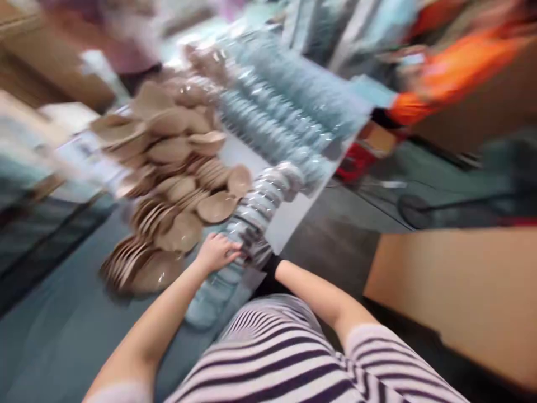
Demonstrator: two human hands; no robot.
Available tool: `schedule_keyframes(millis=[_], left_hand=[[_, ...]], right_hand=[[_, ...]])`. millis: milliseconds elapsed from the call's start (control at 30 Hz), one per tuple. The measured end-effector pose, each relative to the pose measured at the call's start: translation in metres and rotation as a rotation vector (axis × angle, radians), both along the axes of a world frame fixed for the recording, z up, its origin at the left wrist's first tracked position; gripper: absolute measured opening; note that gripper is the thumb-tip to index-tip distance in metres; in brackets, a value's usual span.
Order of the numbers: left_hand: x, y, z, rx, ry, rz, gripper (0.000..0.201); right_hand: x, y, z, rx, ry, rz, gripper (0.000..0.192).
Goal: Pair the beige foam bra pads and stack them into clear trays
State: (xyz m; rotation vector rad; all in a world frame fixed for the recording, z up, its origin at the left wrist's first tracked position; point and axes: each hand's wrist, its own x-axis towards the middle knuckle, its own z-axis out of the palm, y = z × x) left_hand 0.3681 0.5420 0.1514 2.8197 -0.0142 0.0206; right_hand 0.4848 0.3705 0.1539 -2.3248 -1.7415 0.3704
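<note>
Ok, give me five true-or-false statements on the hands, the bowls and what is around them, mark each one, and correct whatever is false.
1. The right hand wears a grey glove. True.
2. The left hand is gloved too. False: it is bare.
3. Both hands are at the near row of glossy grey-blue dishes. True.
4. In the picture, the brown bowls lie to the right of that row. False: they lie to its left, many of them nested in stacks.
5. An orange sleeve shows at the upper right of the picture. True.
</note>
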Motion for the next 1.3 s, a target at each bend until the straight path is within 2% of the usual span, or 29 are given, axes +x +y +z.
schedule_keyframes(millis=[67,133,233,300,367,433,500,600,700,767,867,933,1000,1100,1200,1300], left_hand=[[0.003,-0.001,-0.004,-0.070,-0.054,0.132,0.027],[-0.005,0.000,-0.015,-0.143,-0.162,0.352,0.023],[-0.043,-0.001,-0.030,-0.268,-0.218,0.622,0.022],[-0.080,0.004,-0.041,-0.351,-0.153,0.886,0.025],[-0.114,0.020,-0.054,-0.429,-0.003,1.165,0.027],[-0.135,0.041,-0.070,-0.484,0.132,1.284,0.028],[-0.143,0.058,-0.082,-0.500,0.156,1.299,0.037],[-0.138,0.069,-0.090,-0.512,0.126,1.288,0.046],[-0.131,0.063,-0.086,-0.555,0.116,1.280,0.042],[-0.128,0.057,-0.078,-0.549,0.062,1.269,0.041],[-0.117,0.061,-0.063,-0.338,-0.111,1.259,0.044],[-0.104,0.075,-0.053,-0.175,-0.108,1.266,0.049],[-0.088,0.092,-0.046,-0.095,0.058,1.260,0.051],[-0.068,0.111,-0.043,-0.024,0.299,1.167,0.034],[-0.062,0.109,-0.039,0.018,0.235,1.005,0.025],[-0.069,0.096,-0.017,0.052,0.093,0.864,0.021]], right_hand=[[0.011,0.004,-0.013,0.002,-0.035,0.047,0.049],[0.026,0.013,-0.020,0.056,-0.031,0.101,0.043],[0.037,0.045,-0.008,0.082,-0.013,0.113,0.042],[0.032,0.082,0.004,0.036,-0.017,0.180,0.044],[0.018,0.129,0.007,-0.119,-0.026,0.300,0.042],[0.003,0.175,-0.001,-0.437,-0.102,0.351,0.038],[-0.011,0.210,-0.015,-0.528,-0.161,0.338,0.043],[-0.018,0.233,-0.029,-0.526,-0.230,0.321,0.062],[-0.008,0.238,-0.029,-0.560,-0.235,0.371,0.048],[0.005,0.241,-0.023,-0.609,-0.205,0.446,0.046],[0.020,0.245,-0.014,-0.707,-0.134,0.559,0.064],[0.022,0.245,-0.010,-0.715,-0.077,0.554,0.064],[0.017,0.242,-0.008,-0.629,-0.028,0.492,0.058],[0.000,0.233,-0.003,-0.392,-0.019,0.511,0.051],[-0.019,0.228,0.007,-0.135,-0.109,0.675,0.053],[-0.034,0.233,0.026,-0.066,-0.154,0.789,0.059]])
